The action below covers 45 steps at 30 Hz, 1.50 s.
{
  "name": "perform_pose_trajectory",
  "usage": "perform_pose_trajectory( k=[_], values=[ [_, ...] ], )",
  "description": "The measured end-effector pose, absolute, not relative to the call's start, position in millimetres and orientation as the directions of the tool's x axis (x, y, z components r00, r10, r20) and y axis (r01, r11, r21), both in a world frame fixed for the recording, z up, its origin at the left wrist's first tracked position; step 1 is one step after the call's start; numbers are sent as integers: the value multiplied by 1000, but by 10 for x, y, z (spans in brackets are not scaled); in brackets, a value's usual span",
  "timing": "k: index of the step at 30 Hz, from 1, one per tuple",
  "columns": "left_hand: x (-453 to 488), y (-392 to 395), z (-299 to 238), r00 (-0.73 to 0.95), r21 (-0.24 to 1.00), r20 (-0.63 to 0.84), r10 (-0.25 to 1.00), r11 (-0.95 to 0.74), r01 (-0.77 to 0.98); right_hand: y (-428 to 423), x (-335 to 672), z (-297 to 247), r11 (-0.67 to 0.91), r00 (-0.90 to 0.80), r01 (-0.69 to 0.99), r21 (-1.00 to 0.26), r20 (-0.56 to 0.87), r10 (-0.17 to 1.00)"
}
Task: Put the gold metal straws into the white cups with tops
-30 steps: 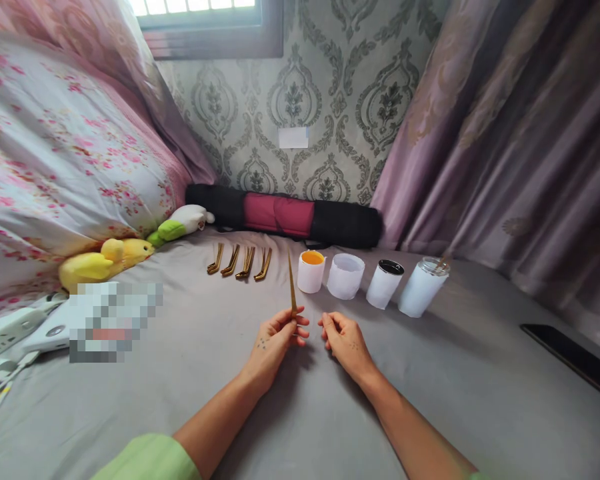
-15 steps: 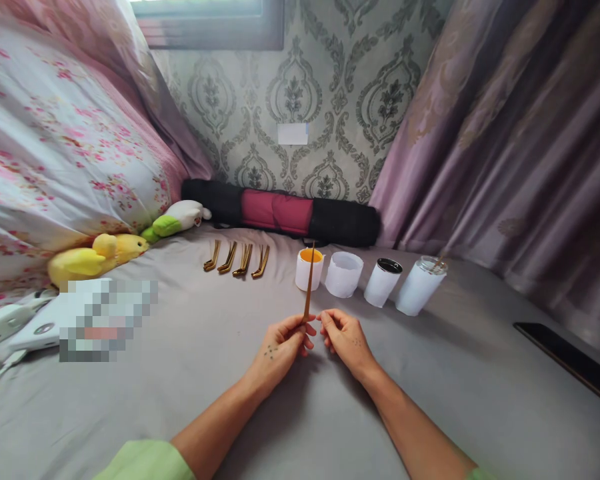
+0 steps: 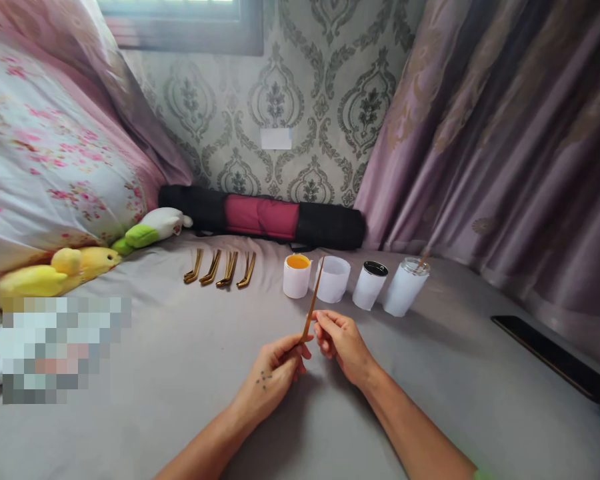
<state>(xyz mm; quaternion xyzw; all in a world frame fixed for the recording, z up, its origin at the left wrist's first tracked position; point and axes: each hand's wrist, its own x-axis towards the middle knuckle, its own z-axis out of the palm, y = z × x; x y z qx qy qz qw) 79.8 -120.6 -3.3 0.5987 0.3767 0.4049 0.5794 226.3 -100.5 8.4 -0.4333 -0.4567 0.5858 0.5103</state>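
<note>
A slim, tapered brown stick (image 3: 314,299) points upward, leaning slightly right. My left hand (image 3: 277,367) is closed around its lower end between thumb and fingers. Pinched fingertips of my right hand (image 3: 344,343) meet the stick's side just above the left thumb. Beyond the hands stand a white-wrapped cup with orange inside (image 3: 297,285), a wide whitish cup (image 3: 334,288), a white-wrapped can with a dark inside (image 3: 369,292) and a taller wrapped glass jar (image 3: 404,295) with a thin stick in it. Several bent, gold-brown bundles of thin pieces (image 3: 225,273) lie in a row to the left.
Grey cloth (image 3: 180,373) covers the surface. A black and maroon rolled bag (image 3: 263,219) lies along the wall. Plush toys (image 3: 45,272) and a blurred white object (image 3: 55,353) are at left. A black phone-like slab (image 3: 550,357) lies at right.
The view has turned right, so the scene sits further left. The stick leans more to the right, and my right fingertips have moved up to its side.
</note>
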Motion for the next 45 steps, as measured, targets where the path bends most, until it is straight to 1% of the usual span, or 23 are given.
perform_pose_trajectory(
  k=[5,9,17,23,30,45],
  values=[
    [786,-1214,-12,413,1000,5,911,-4,-2,-1007,2289,135,-132,-154,-345,-929,-83,985],
    [791,-1213,14,416,1000,-21,909,25,-4,-1004,2314,158,-162,-165,-392,-906,-103,981],
    [803,-1224,16,448,1000,-25,894,28,1,-992,2333,204,-183,-190,-378,-907,-117,975],
    [789,-1248,83,480,998,-63,875,52,36,-995,2324,210,-179,-186,-352,-919,-119,975],
    [758,-1232,13,506,997,-78,859,82,14,-980,2301,188,-180,-169,-270,-946,-137,976],
    [767,-1233,19,514,987,-121,849,160,-31,-989,2294,170,-165,-144,-229,-959,-134,980]
  ],
)
